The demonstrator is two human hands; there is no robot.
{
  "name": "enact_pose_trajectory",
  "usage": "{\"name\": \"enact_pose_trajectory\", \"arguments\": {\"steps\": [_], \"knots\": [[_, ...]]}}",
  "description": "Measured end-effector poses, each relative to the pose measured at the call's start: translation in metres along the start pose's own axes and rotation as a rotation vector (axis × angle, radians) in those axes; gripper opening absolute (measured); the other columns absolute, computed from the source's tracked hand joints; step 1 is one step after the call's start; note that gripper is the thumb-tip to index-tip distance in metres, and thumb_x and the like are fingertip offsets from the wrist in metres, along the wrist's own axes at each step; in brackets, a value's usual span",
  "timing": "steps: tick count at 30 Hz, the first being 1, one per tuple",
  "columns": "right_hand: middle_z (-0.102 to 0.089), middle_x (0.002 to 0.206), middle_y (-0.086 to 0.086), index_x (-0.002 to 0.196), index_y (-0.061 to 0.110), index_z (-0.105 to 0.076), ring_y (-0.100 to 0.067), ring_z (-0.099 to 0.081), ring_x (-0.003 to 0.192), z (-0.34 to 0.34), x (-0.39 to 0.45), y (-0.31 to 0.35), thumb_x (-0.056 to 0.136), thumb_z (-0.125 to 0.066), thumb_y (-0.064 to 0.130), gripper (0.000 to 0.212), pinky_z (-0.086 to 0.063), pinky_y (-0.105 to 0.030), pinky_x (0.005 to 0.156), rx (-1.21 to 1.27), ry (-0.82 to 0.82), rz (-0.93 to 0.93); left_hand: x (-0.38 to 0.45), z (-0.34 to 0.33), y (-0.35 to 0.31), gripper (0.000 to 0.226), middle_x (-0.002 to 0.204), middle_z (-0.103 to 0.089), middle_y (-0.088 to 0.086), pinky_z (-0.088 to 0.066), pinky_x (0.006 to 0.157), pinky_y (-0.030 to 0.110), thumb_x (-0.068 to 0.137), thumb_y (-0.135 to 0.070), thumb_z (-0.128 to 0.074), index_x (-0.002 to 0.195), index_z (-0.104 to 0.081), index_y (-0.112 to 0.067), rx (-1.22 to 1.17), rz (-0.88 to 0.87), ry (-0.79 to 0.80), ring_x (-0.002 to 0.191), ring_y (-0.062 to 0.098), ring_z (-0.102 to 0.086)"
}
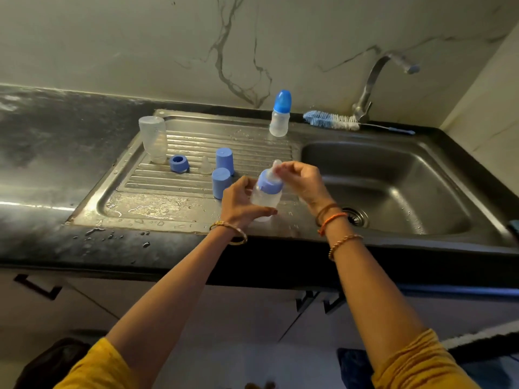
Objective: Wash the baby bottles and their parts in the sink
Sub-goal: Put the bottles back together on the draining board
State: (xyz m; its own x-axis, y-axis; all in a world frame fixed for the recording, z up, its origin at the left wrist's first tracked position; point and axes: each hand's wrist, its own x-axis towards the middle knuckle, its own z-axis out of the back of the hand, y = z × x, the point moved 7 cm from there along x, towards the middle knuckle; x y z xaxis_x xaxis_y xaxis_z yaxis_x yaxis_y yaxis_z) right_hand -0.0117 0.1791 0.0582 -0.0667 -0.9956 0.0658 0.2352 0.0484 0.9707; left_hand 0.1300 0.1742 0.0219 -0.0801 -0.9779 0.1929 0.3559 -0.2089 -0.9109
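Over the drainboard [168, 203], right hand [302, 182] partly hides the bottle's teat [276, 165].

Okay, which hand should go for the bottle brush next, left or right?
Probably right. The bottle brush lies behind the basin by the tap, on the right hand's side. That hand only pinches the teat, while the left hand grips the bottle.

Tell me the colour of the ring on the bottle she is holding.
Light blue ring on the clear bottle, seen best in the head view.
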Motion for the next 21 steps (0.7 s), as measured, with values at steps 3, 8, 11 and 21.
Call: {"name": "enact_pose_trajectory", "arguments": {"steps": [3, 8, 11, 21], "knots": [[-0.064, 0.095, 0.006, 0.094, 0.024, -0.061, -0.010, -0.055, 0.089, 0.008, 0.008, 0.004, 0.090, -0.052, 0.041, 0.020, -0.043, -0.023, 0.069, 0.087, -0.017, -0.079, -0.008, 0.039, -0.002, 0.058, 0.090, -0.061, 0.004, -0.050, 0.072, 0.030, 0.051, -0.011, -0.090, 0.100, -0.060, -0.001, -0.002, -0.065, -0.089, 0.081, 0.015, -0.056], [-0.058, 0.109, -0.003, 0.116, 0.014, -0.059, -0.015, -0.053, 0.101, -0.043, 0.018, 0.014, 0.089, -0.052, 0.004, 0.029, -0.048, -0.030, 0.080, 0.047, 0.012, -0.088, -0.022, 0.103, 0.011, 0.061, 0.098, -0.062, 0.003, -0.045, 0.073, 0.026, 0.057, -0.012, -0.087, 0.110, -0.059, -0.001, 0.008, -0.063, -0.337, 0.087, 0.017, -0.056], [-0.053, 0.126, -0.010, 0.124, 0.013, -0.056, -0.021, -0.050, 0.114, -0.085, 0.019, 0.014, 0.081, -0.061, 0.002, 0.044, -0.044, -0.031, 0.091, -0.192, 0.053, 0.043, -0.023, 0.125, 0.028, 0.058, 0.103, -0.064, 0.009, -0.045, 0.075, 0.025, 0.062, -0.011, -0.085, 0.112, -0.059, -0.002, -0.040, 0.033, -0.413, 0.090, 0.018, -0.056], [-0.054, 0.114, -0.014, 0.116, 0.013, -0.061, -0.030, -0.055, 0.100, -0.103, 0.016, -0.007, 0.082, -0.056, 0.004, 0.036, -0.041, -0.028, 0.075, -0.648, -0.126, 0.225, -0.010, 0.112, 0.044, 0.048, 0.094, -0.064, 0.005, -0.046, 0.073, 0.026, 0.062, -0.010, -0.083, 0.104, -0.061, -0.004, -0.074, 0.162, -0.366, 0.083, 0.018, -0.058]]}}
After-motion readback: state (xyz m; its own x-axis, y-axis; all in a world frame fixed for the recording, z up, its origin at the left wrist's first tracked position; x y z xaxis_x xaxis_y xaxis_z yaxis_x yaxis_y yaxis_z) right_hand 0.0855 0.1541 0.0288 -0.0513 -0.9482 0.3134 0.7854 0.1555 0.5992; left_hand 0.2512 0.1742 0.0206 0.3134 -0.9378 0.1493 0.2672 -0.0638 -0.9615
